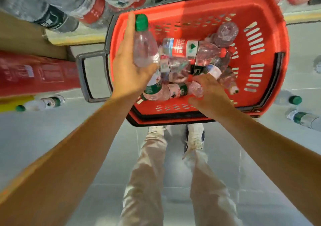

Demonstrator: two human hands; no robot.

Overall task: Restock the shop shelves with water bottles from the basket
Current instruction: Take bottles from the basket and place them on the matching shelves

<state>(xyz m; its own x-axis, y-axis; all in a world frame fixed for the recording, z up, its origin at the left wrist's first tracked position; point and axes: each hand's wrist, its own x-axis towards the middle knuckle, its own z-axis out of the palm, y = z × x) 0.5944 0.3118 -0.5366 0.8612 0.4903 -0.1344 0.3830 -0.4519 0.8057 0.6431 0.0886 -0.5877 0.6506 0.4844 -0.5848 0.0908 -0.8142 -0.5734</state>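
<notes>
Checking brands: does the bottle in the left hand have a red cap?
No, the bottle gripped by the left hand has a green cap.

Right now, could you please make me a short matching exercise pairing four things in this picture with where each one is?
Things:
1. green-capped bottle
2. red basket
3. right hand
4. basket handle

Places:
A. reaching into the bottle pile
B. held in the left hand
C. folded out on the left side
D. on the floor before the feet

Pairs: 1-B, 2-D, 3-A, 4-C
</notes>
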